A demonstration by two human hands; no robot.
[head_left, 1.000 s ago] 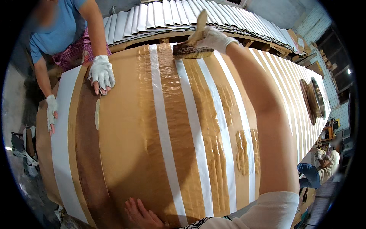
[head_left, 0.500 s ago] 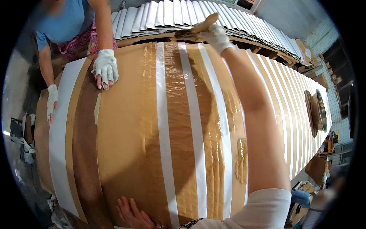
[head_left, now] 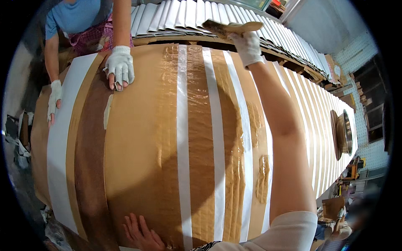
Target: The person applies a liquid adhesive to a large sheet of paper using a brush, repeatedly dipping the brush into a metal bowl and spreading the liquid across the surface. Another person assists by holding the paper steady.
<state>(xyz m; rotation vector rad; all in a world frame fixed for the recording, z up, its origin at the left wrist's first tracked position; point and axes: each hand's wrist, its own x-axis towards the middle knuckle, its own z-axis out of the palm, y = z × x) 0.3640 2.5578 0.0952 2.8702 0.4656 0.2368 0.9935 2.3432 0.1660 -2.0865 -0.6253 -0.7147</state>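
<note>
My right hand [head_left: 248, 47], in a white glove, is closed round the wooden handle of a wide, flat brush [head_left: 217, 28]. It holds the brush raised at the table's far side, its dark bristle end pointing left. Below it lie overlapping sheets of brown paper [head_left: 134, 142] with white strips [head_left: 183, 154] between them. Several of the brown bands look wet and glossy, mostly in the middle. My bare left hand [head_left: 144, 235] lies flat on the brown paper at the near edge, fingers spread.
Across the table at the left, a co-worker's gloved hands [head_left: 120, 67] press on the paper beside a dark brown strip [head_left: 92, 146]. Rolled or folded white sheets [head_left: 180, 19] line the far side. A metal bowl [head_left: 346, 131] stands at the right end.
My right hand has moved the brush slightly right and turned it, so its handle points right. My left hand stays on the paper. The whole view has shifted a little.
</note>
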